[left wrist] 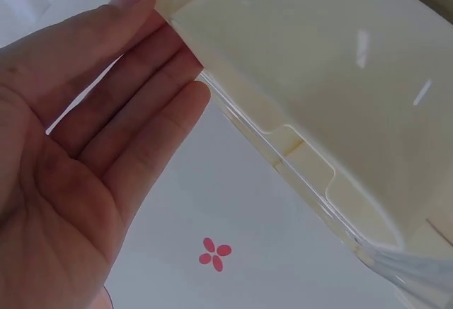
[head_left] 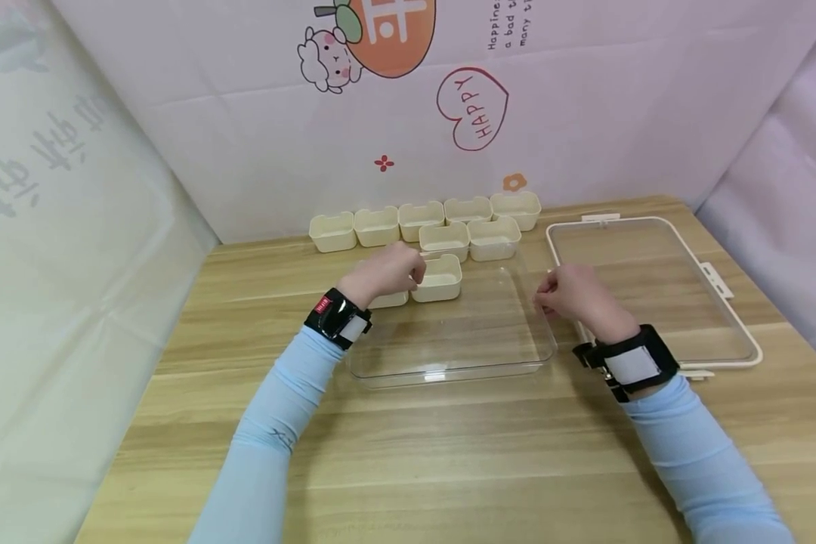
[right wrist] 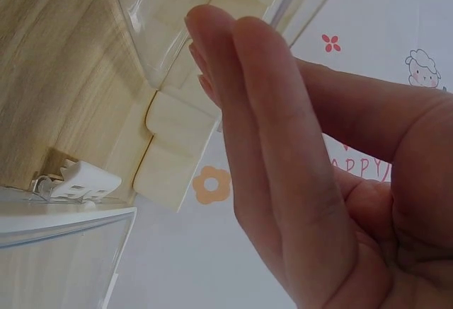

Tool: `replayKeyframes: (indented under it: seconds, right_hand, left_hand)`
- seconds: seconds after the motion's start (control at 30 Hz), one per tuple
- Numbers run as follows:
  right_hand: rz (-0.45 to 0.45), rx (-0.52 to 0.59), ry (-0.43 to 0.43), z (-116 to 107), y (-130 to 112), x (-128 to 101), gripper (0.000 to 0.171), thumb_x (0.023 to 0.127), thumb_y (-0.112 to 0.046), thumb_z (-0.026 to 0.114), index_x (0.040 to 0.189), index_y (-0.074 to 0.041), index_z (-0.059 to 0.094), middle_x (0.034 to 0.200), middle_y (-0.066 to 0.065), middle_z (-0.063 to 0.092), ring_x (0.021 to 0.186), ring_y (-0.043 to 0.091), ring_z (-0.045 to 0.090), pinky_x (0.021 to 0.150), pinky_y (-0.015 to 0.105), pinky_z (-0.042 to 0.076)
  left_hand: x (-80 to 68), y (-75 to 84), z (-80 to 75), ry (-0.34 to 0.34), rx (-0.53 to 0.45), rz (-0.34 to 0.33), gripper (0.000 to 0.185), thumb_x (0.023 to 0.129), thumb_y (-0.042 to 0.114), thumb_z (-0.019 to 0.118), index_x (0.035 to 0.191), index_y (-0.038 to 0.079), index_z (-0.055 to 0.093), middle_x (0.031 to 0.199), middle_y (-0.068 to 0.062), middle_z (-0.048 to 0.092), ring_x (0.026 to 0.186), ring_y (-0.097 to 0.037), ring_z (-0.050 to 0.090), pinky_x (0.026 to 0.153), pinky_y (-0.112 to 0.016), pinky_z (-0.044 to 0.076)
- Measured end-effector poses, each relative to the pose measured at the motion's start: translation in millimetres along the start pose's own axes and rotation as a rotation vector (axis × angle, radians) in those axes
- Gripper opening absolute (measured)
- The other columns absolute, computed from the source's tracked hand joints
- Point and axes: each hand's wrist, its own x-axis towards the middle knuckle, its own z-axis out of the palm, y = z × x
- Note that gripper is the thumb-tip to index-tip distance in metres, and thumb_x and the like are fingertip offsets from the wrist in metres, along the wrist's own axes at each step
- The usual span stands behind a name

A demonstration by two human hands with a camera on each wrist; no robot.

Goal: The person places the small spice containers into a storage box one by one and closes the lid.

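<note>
A clear plastic tray (head_left: 449, 372) lies on the wooden table. Two cream bins stand in its far left corner. My left hand (head_left: 387, 273) rests over the left bin (head_left: 389, 301); the other bin (head_left: 440, 281) stands just to its right. In the left wrist view the left hand (left wrist: 106, 125) is flat, its straight fingertips touching the cream bin's wall (left wrist: 340, 76). My right hand (head_left: 567, 293) hovers at the tray's right edge and holds nothing. In the right wrist view the right hand (right wrist: 283, 146) has its fingers straight and together.
Several more cream bins (head_left: 421, 219) stand in two rows behind the tray, against the printed backdrop. A clear lid with a cream rim (head_left: 721, 364) and side clips (right wrist: 78, 182) lies on the right. Curtain walls close in on both sides.
</note>
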Motion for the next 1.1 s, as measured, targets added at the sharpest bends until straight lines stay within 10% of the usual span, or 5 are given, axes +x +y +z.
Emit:
replayKeyframes:
  seconds: [0.57, 0.83, 1.1]
  right_hand:
    - [0.021, -0.013, -0.02, -6.2, -7.3, 2.6, 0.014, 0.086, -0.01, 0.065, 0.088, 0.004, 0.07, 0.076, 0.012, 0.07, 0.066, 0.017, 0.067, 0.057, 0.026, 0.049]
    - [0.029, -0.019, -0.014, -7.5, -5.6, -0.9, 0.014, 0.087, -0.01, 0.064, 0.088, 0.003, 0.069, 0.078, 0.013, 0.069, 0.068, 0.02, 0.067, 0.057, 0.026, 0.047]
    - [0.036, 0.018, -0.028, -4.9, -0.3, -4.1, 0.014, 0.087, -0.01, 0.063, 0.087, 0.003, 0.069, 0.078, 0.012, 0.069, 0.067, 0.018, 0.067, 0.058, 0.026, 0.049]
  left_hand:
    - [-2.8, -1.5, -16.2, 0.163, -0.066, -0.098, 0.013, 0.087, 0.005, 0.063, 0.097, 0.003, 0.07, 0.099, -0.008, 0.07, 0.096, -0.022, 0.064, 0.084, -0.033, 0.051]
    - [13.7, -0.4, -25.6, 0.278, 0.007, -0.148, 0.013, 0.084, 0.007, 0.066, 0.096, 0.007, 0.071, 0.1, -0.007, 0.069, 0.096, -0.023, 0.06, 0.089, -0.035, 0.049]
    - [34.5, -6.7, -22.3, 0.25, 0.024, -0.185, 0.018, 0.081, 0.006, 0.067, 0.099, 0.005, 0.07, 0.101, -0.007, 0.066, 0.1, -0.023, 0.055, 0.087, -0.033, 0.047]
